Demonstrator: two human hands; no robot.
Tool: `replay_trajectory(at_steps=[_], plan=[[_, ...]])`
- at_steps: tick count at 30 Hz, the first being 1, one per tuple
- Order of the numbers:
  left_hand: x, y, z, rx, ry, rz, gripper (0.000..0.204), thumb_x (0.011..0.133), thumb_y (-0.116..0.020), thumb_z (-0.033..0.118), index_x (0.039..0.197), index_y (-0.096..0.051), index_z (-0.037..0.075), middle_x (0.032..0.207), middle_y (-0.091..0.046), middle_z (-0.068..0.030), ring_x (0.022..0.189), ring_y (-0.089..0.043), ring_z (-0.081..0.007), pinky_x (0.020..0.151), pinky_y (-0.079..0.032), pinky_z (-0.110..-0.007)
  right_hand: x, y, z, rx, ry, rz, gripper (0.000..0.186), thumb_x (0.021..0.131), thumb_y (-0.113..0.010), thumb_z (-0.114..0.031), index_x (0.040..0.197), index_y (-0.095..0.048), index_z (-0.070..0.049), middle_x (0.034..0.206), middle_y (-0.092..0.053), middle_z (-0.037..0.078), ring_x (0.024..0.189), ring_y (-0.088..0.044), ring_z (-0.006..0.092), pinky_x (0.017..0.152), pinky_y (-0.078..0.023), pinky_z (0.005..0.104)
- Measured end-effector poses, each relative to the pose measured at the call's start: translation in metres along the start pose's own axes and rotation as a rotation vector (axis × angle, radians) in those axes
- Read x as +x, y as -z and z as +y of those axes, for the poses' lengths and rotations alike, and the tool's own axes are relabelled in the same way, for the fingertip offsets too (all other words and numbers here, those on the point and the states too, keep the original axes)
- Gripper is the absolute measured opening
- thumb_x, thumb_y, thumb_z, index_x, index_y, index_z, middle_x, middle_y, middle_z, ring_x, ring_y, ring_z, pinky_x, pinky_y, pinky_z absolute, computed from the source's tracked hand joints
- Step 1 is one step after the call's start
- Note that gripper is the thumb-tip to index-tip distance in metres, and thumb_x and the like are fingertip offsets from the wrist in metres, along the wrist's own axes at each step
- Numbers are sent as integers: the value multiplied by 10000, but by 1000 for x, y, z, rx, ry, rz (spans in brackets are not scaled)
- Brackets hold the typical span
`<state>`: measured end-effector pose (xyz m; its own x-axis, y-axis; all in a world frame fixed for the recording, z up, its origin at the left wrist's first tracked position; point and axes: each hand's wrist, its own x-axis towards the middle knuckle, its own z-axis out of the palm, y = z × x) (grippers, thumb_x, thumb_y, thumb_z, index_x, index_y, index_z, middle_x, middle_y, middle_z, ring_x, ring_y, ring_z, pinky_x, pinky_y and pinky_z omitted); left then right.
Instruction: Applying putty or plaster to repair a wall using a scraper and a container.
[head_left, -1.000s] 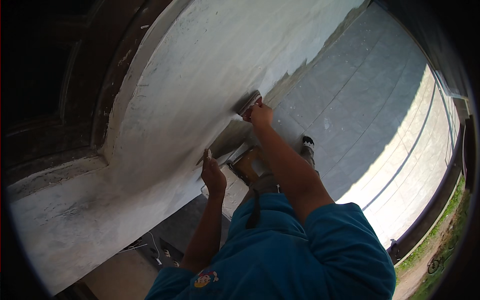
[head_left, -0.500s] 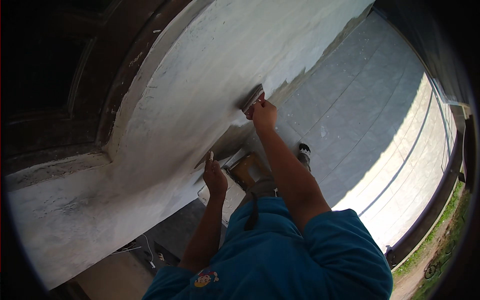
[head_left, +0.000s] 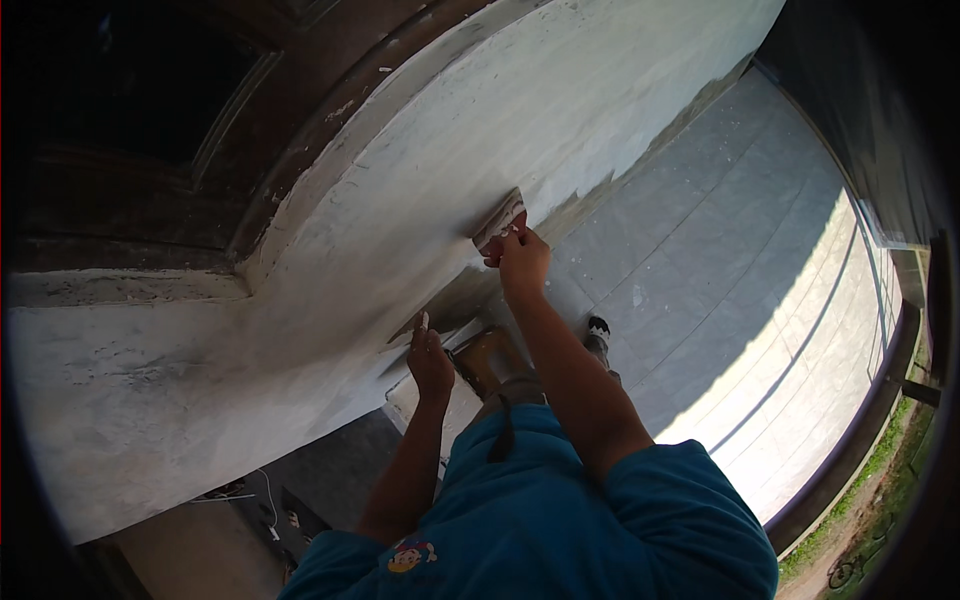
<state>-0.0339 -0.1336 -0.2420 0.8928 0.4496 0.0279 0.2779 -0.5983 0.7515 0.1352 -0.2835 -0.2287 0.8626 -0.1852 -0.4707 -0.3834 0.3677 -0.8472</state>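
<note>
My right hand (head_left: 524,268) is closed round the reddish handle of a wide putty knife (head_left: 500,222). Its blade, streaked with white filler, is at the pale plastered wall (head_left: 400,200) and looks to lie against it. Lower and to the left, my left hand (head_left: 430,366) is raised near a darker, uncoated patch (head_left: 465,297) low on the wall. The fingers there are curled, with a whitish tip showing above them. Whether that is a coated finger or part of a tool, I cannot tell.
A dark wooden door or window frame (head_left: 225,215) is set in the wall at upper left. Beside my legs stand a yellow-brown container (head_left: 490,362) and a whitish block-like object (head_left: 462,408). Grey floor tiles (head_left: 690,240) stretch right, sunlit toward a dark edge. A white cable (head_left: 268,490) lies lower left.
The view has shifted slightly. My right hand and the putty knife have moved a little down and left, and the blade shows more of its face. My left hand stays near the dark patch.
</note>
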Motion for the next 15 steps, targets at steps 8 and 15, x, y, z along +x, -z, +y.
replay_trajectory(at_steps=[8, 15], plan=[[-1, -3, 14, 33, 4, 35, 403, 990, -393, 181, 1316, -509, -25, 1323, -536, -236, 1213, -535, -349, 1038, -402, -379, -77, 64, -55, 252, -175, -390, 222, 878, -570, -81, 1065, -579, 38, 919, -657, 127, 717, -660, 222, 522, -546, 312], [-12, 8, 39, -82, 180, 104, 376, 981, -435, 238, 1194, -623, -7, 1046, -687, -190, 994, -655, -286, 910, -470, -355, -97, 144, -65, 41, -351, -300, 282, 840, -567, -99, 1102, -550, 3, 959, -620, 89, 763, -632, 214, 515, -520, 317]])
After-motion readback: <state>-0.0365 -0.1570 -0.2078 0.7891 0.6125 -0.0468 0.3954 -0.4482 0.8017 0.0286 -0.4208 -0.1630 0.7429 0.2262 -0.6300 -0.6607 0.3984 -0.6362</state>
